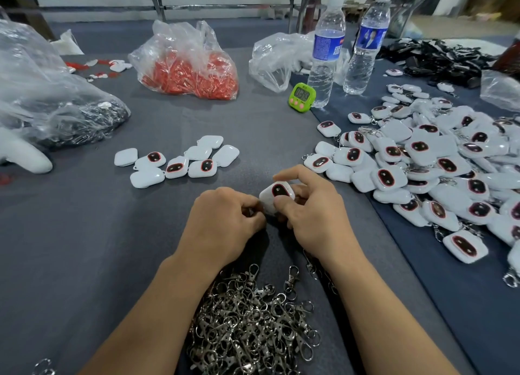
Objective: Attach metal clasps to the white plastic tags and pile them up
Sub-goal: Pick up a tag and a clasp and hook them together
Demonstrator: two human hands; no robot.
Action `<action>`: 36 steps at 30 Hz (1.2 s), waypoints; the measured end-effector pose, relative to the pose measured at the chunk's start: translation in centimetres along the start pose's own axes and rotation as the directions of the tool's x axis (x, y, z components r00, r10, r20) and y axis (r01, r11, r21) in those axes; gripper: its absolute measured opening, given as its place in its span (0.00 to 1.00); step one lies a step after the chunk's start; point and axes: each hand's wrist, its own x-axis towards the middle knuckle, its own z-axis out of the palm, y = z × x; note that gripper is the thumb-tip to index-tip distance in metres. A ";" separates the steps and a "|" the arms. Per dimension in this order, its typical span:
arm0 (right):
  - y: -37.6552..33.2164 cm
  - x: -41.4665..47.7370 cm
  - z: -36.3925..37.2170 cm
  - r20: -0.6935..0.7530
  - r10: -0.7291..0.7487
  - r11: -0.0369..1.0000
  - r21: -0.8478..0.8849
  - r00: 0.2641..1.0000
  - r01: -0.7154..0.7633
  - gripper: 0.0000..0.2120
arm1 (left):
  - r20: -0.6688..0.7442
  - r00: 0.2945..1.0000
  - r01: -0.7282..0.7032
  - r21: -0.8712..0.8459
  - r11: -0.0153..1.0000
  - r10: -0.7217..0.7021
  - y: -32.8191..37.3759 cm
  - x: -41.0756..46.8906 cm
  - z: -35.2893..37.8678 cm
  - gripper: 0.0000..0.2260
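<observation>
From my remote seat, the grey surface [84,234] fills the view. At 3 o'clock sprawls the pile of tags [439,161], many with metal rings showing at their edges. A big clear bag [42,93] slumps at 9 to 10 o'clock, and a bag of red pieces [188,65] sits at 12. The heap of clasps [247,324] lies at 6 o'clock, between the person's forearms. Two water bottles [326,51] stand upright at 1 o'clock, with a green timer [302,96] just beside the nearer one. A small cluster of tags [174,161] lies at 11 o'clock, well apart from the pile.

At centre, the right hand [312,214] grips one white tag [277,196], thumb on its dark face, tilted above the surface. The left hand [222,220] is curled, its fingertips pinching the tag's near-left corner. I cannot tell whether a clasp sits inside that pinch.
</observation>
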 end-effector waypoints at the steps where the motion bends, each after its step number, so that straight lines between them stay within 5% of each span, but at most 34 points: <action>1: 0.0 0.0 -0.1 0.000 -0.004 1.000 -0.006 1.000 0.004 0.15 | -0.001 1.000 0.003 0.008 1.000 -0.003 0.0 0.0 0.1 0.06; 17: -0.8 -0.1 -0.5 0.022 0.045 0.994 -0.102 0.999 -0.042 0.13 | -0.124 0.970 -0.149 0.373 0.916 0.209 0.8 -0.8 1.0 0.08; 26: -0.8 0.1 -0.4 0.023 0.043 0.989 -0.146 0.999 -0.039 0.11 | -0.142 0.979 -0.095 0.331 0.939 0.149 0.5 -0.5 1.3 0.12; 33: -0.6 0.2 -0.6 0.049 0.086 0.995 -0.048 0.995 -0.084 0.12 | -0.206 0.970 -0.073 0.263 0.962 0.130 0.4 -0.6 1.3 0.07; 36: -0.5 0.4 -0.6 0.037 0.157 0.976 0.146 0.987 -0.161 0.12 | -0.212 0.972 -0.072 0.150 0.986 0.104 0.3 -0.6 1.0 0.05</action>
